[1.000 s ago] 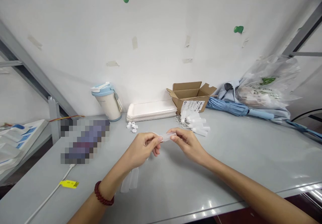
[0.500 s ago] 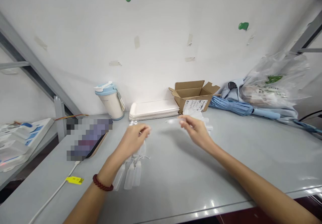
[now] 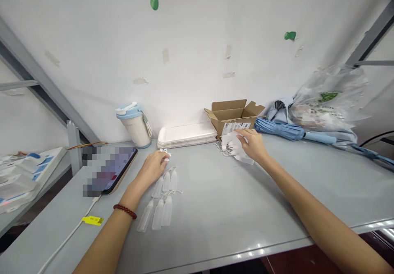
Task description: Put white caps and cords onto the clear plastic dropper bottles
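Note:
My left hand (image 3: pixel 152 168), with a red bead bracelet at the wrist, reaches forward; its curled fingertips rest on a cluster of small white caps (image 3: pixel 165 154). Whether a cap is pinched is hidden. Just right of that hand lie two rows of small clear capped bottles (image 3: pixel 160 202) on the grey table (image 3: pixel 215 216). My right hand (image 3: pixel 253 144) is stretched to a pile of clear uncapped bottles (image 3: pixel 230 144) in front of an open cardboard box (image 3: pixel 234 116), its fingers closed over the pile's right side.
A phone (image 3: pixel 109 171) with a white cable and yellow tag lies at left. A blue-lidded cup (image 3: pixel 134 125) and stacked white trays (image 3: pixel 186 134) stand by the wall. A folded blue umbrella (image 3: pixel 286 130) and a plastic bag (image 3: pixel 329 101) fill the back right.
The bottle held between both hands is gone from them. My left hand has moved forward to the white caps. My right hand has reached out to the bottle pile by the box.

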`<state>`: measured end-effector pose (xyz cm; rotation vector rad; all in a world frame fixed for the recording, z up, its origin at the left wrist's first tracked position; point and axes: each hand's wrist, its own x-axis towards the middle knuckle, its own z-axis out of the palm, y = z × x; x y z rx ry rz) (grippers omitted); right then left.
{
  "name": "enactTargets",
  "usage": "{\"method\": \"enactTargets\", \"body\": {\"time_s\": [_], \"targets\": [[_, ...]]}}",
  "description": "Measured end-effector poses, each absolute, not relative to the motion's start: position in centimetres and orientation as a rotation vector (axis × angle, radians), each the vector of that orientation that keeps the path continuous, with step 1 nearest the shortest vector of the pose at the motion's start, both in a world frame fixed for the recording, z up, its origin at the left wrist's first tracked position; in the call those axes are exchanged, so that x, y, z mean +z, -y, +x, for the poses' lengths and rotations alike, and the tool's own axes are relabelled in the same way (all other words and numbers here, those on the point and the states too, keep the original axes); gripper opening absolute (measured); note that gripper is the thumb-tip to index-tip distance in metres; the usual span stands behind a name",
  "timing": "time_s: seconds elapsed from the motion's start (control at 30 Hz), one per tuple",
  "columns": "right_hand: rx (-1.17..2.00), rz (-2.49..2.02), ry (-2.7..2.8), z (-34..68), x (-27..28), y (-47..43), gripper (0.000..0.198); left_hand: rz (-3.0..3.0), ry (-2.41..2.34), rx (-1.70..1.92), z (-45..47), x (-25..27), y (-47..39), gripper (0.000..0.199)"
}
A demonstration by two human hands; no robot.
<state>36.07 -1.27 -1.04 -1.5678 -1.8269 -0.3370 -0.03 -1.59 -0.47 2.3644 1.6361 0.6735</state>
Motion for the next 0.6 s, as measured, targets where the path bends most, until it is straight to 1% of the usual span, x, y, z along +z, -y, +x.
{"method": "enactTargets", "body": {"time_s": [0.13, 0.27, 0.4, 0.47, 0.6], "targets": [[-0.34, -1.588, 1.821, 36.1, -1.1, 1.2, 0.032, 2.349, -1.646, 0.68, -0.1, -0.6, 1.4, 0.024], [-0.413, -1.621, 1.85, 35.6, -0.7, 1.6, 0.03, 2.32, -1.66, 0.672, -0.1, -0.6, 1.5, 0.02], [-0.455, -1.496, 1.869, 33.6, -0.1, 2.8, 0.027, 2.249, -1.659, 0.705, 0.2, 0.0, 1.8, 0.021], [-0.321, -1.339, 1.924, 31.5, 0.0, 4.1, 0.026, 2.198, -1.648, 0.741, 0.5, 0.4, 2.1, 0.022], [0.268, -0.956, 2.313, 25.8, 0.0, 8.5, 0.028, 2.024, -1.561, 0.905, 1.1, 0.9, 2.3, 0.026]]}}
